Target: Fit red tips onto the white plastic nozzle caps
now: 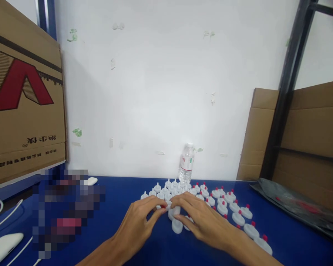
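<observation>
While the left hand (pixel 140 214) pinches a small red tip cap (pixel 163 206) between thumb and forefinger, the right hand (pixel 201 214) has its thumb and fingers closed around a translucent nozzle cap (pixel 177 211) just beside it, over the middle of the blue bench (pixel 113 199) and toward its near edge. The step in hand looks to be fitting the red piece onto a spout; the fingers hide whether the two parts touch. A cloudy cap (pixel 177 226) lies in front of the fingertips, nearer that same edge. Bare-spouted nozzle caps (pixel 157 188) cluster toward the far edge, beside the water bottle (pixel 186 162) near the wall, and red-tipped nozzle caps (pixel 251 231) spread from there toward the near right corner. As I judge it, the next move calls for a steady right-hand grip, the spout kept upright, and the left fingers lining the small red piece up squarely before pressing; a crooked push could tip the cap or drop the piece.
</observation>
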Tool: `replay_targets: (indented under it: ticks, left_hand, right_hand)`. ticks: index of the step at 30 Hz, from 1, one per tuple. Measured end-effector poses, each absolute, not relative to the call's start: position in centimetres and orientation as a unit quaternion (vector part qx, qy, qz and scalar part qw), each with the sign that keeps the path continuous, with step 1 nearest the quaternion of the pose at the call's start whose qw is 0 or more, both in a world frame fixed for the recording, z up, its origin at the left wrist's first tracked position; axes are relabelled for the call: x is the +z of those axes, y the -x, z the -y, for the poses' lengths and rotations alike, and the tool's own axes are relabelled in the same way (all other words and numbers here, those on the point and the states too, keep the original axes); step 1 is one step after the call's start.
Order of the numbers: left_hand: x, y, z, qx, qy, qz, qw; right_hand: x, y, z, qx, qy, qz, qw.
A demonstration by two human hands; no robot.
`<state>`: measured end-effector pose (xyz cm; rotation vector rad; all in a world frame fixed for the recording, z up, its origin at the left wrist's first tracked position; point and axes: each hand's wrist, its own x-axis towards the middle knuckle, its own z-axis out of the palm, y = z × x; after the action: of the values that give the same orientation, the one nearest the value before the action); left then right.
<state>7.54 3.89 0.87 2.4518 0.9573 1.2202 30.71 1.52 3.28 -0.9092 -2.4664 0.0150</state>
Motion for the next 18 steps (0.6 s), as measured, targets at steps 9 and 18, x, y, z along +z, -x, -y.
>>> replay_targets:
  ticks: [9,18]
  left_hand:
    - [0.39,-7.63,-3.81,0.435,-0.807,-0.367,0.158]
    - [0.35,-7.96,-3.75,0.465,-0.77,-0.38,0.215]
  right_hand:
    - [2.93,-30.78,-1.55,-0.004,0.322,0.904,0.282]
    - [3.33,-30.61,-1.34,-0.024,0.307,0.907,0.286]
